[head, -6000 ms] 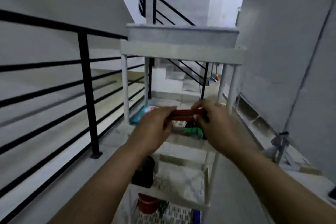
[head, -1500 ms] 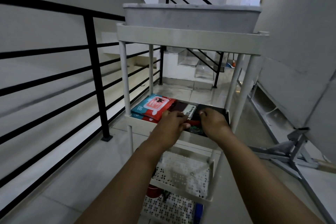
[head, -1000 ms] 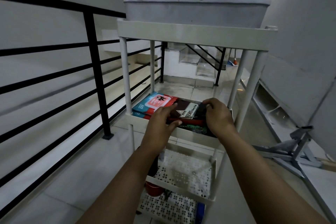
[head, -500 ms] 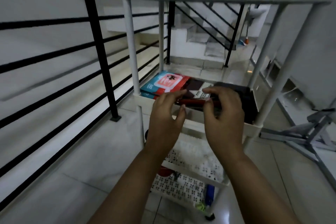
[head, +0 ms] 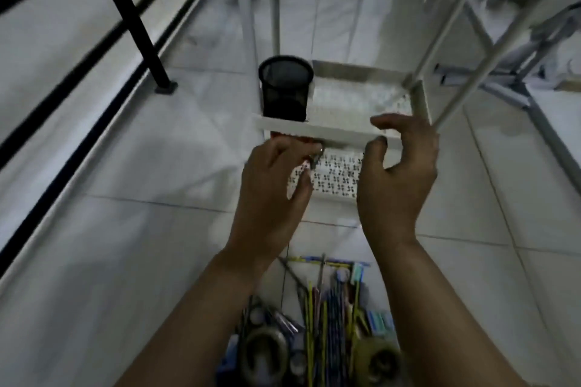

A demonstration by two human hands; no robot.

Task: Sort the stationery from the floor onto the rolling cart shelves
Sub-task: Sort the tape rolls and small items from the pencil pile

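Our left hand (head: 273, 179) and right hand (head: 397, 173) hover before the white cart (head: 330, 132), fingers loosely curled, holding nothing. A black mesh cup (head: 285, 88) stands on its shelf; stationery (head: 317, 317) lies on the floor below.

hands (head: 339, 179) off the red item, now empty, lowered toward floor stationery (head: 317, 317)

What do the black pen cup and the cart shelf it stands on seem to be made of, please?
The black pen cup looks like matte metal mesh: its wall shows a fine see-through grid. The cart shelf looks like white moulded plastic, with a smooth rim and a perforated floor, though blur leaves this uncertain.
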